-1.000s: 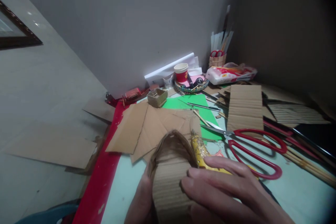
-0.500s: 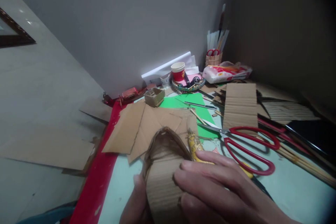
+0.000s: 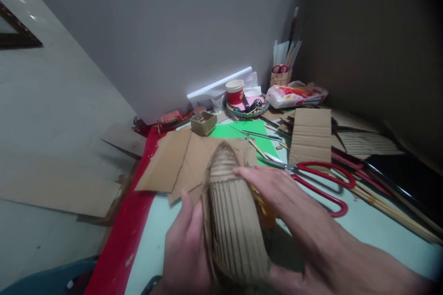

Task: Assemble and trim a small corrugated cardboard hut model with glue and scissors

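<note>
A boat-shaped corrugated cardboard piece [image 3: 237, 226] with a pointed front stands in the lower middle, its tip turned away from me. Ridged cardboard covers its inside, inside a thin rim wall. My left hand [image 3: 187, 244] holds it by the left side, thumb up along the wall. Across the right side lies my right hand [image 3: 308, 221], a fingertip at the inner strip near the bow and the thumb by the near end. Red-handled scissors [image 3: 320, 166] lie just beyond my right hand. A yellow tool [image 3: 265, 209] is partly hidden behind the cardboard and that hand.
Flat cardboard sheets [image 3: 162, 161] and green paper [image 3: 249, 130] lie ahead. Farther back are a small cardboard box [image 3: 203, 123], a red paper cup [image 3: 235, 93] and a tissue pack [image 3: 296, 96]. Wooden sticks [image 3: 387, 207] and a black glossy object [image 3: 404, 179] are on the right.
The cardboard piece has tilted so that its ridged inside shows more, and its tip sits farther from me. My right hand has shifted from the near strip to its right side.
</note>
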Demonstrator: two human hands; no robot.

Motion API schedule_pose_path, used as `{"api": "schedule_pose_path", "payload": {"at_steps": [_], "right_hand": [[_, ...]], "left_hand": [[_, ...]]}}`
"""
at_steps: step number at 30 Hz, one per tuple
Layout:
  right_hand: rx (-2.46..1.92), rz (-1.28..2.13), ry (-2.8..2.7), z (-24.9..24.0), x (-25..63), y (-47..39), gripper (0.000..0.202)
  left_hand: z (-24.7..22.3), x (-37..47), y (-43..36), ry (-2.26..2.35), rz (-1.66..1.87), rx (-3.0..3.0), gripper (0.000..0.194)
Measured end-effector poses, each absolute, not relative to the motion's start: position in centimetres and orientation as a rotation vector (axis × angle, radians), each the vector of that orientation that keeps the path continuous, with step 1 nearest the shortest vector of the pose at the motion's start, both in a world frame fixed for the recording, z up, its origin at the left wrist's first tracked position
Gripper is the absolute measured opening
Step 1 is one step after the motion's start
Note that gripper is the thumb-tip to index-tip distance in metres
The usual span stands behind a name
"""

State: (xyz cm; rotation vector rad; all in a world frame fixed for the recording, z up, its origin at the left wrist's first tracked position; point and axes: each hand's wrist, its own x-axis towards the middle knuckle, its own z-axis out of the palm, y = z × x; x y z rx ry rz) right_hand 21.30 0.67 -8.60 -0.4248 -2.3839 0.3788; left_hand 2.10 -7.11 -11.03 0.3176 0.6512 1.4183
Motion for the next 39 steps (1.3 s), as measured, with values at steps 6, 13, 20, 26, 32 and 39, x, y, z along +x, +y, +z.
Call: {"api": "schedule_pose_path", "payload": {"at_steps": [6,13,20,26,32,39], "right_hand": [[-0.417,0.391,-2.381,-9.1,21.0,0.6,0.073],[-0.394,0.464,-2.373,-9.5,21.1,0.9,0.086],[-0.432,0.461,-2.356,-9.4,21.4,1.1,0.082],[-0.559,0.607,-2.232,-9.6,21.4,1.6,0.062],[-0.700,0.690,-2.133,-10.2,21.2,2.4,0.048],[-0.691,0.738,-2.078,-9.9,21.0,2.8,0.038]], "left_hand": [[-8.8,3.4,-7.0,0.752,1.368,0.025,0.062],[-8.2,3.6,-6.3,0.819,1.362,-0.119,0.061],[-8.9,2.8,-6.3,0.874,1.331,-0.031,0.065],[-9.2,2.1,-5.6,0.903,1.402,0.023,0.071],[-7.8,2.2,-4.9,0.969,1.472,-0.029,0.061],[-8.8,1.0,-4.7,1.099,1.618,0.009,0.050]]}}
